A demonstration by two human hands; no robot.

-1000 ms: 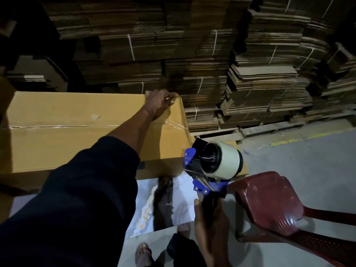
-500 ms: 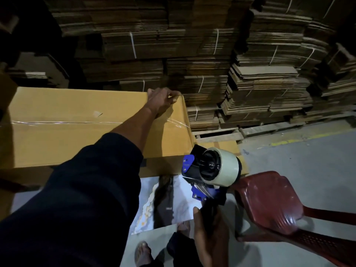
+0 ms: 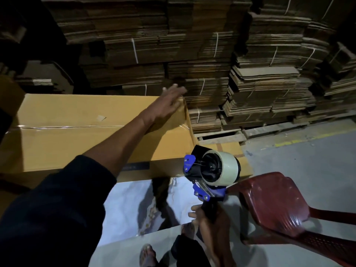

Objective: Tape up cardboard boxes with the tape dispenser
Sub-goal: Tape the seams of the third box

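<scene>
Cardboard box (image 3: 81, 132) seam taped; left hand (image 3: 169, 102) has uncurled, fingers straight, off the corner; right hand (image 3: 210, 226) grips dispenser (image 3: 212, 172), suggesting this box is done.

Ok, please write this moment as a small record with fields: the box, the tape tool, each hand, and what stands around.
box: large cardboard box, flaps shut, clear tape along the centre seam
tape tool: blue and black tape dispenser with a pale roll, held off the box near its right end
left hand: left hand with fingers straight, blurred, at the far right corner of the box
right hand: right hand grips the dispenser handle
around: red plastic chair at right; bundled flat cardboard stacks behind
</scene>
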